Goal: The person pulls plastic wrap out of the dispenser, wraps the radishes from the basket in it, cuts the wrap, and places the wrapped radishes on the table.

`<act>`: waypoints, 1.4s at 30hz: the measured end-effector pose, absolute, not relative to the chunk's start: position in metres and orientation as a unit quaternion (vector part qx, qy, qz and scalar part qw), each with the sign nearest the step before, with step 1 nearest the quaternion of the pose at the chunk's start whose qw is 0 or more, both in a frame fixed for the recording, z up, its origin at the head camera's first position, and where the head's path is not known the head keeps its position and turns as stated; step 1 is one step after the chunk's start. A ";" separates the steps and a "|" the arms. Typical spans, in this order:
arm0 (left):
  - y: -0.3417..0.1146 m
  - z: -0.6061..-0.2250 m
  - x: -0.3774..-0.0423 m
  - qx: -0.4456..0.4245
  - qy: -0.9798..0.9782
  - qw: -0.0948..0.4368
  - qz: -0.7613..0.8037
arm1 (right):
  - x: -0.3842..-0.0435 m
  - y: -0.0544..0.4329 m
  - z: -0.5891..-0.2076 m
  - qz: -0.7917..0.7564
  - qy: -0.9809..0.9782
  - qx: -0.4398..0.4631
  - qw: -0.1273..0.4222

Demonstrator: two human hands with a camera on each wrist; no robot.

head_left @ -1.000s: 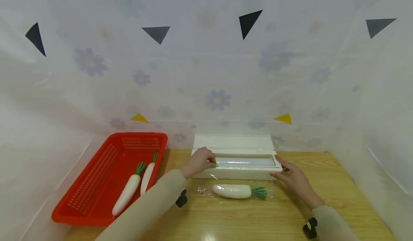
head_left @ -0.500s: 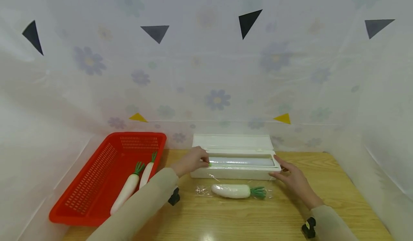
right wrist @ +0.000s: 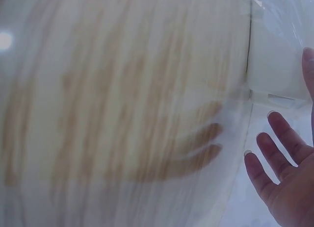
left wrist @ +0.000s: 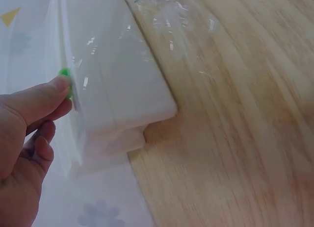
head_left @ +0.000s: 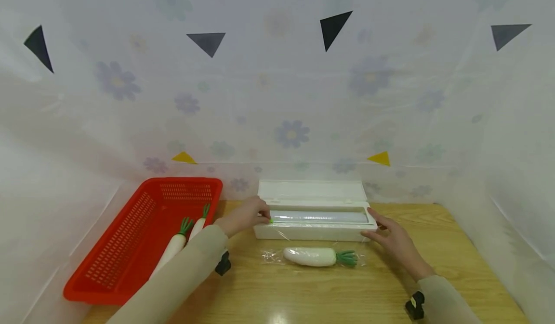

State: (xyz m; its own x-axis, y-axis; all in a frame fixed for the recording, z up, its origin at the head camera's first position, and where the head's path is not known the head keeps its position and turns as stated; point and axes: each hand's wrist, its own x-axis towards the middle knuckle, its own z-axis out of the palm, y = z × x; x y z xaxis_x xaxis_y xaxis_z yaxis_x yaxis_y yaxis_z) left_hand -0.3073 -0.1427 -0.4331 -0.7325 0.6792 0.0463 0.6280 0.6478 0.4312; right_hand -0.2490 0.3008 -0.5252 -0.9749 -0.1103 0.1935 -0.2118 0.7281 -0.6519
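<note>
A white cling film dispenser box (head_left: 312,232) stands on the table with its lid raised and a film roll (head_left: 321,216) inside. At the box's left end, my left hand (head_left: 243,216) pinches a small green slide cutter (left wrist: 64,72) on the front edge between thumb and forefinger. My right hand (head_left: 394,237) holds the right end of the box with thumb and forefinger; its other fingers are spread off the box in the right wrist view. In front of the box lies a white radish (head_left: 310,257) with green stalks, wrapped in clear film.
A red plastic basket (head_left: 125,295) stands on the left with white radishes (head_left: 173,247) in it, partly covered by the left sleeve. Behind the wooden table (head_left: 312,295) hangs a flowered sheet (head_left: 290,92). Loose film lies by the wrapped radish.
My left hand has slid left along the box's front edge with the green slide cutter, up to the left end. The right hand keeps its place on the box.
</note>
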 end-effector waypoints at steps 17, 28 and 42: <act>-0.154 -0.435 -0.310 0.362 0.910 0.038 0.198 | -0.249 0.302 -0.524 0.359 -0.927 0.087 0.059; -0.158 -0.436 -0.310 0.369 0.908 0.033 0.193 | -0.245 0.301 -0.522 0.354 -0.928 0.089 0.068; -0.177 -0.442 -0.311 0.380 0.901 0.008 0.210 | -0.249 0.298 -0.522 0.360 -0.926 0.093 0.063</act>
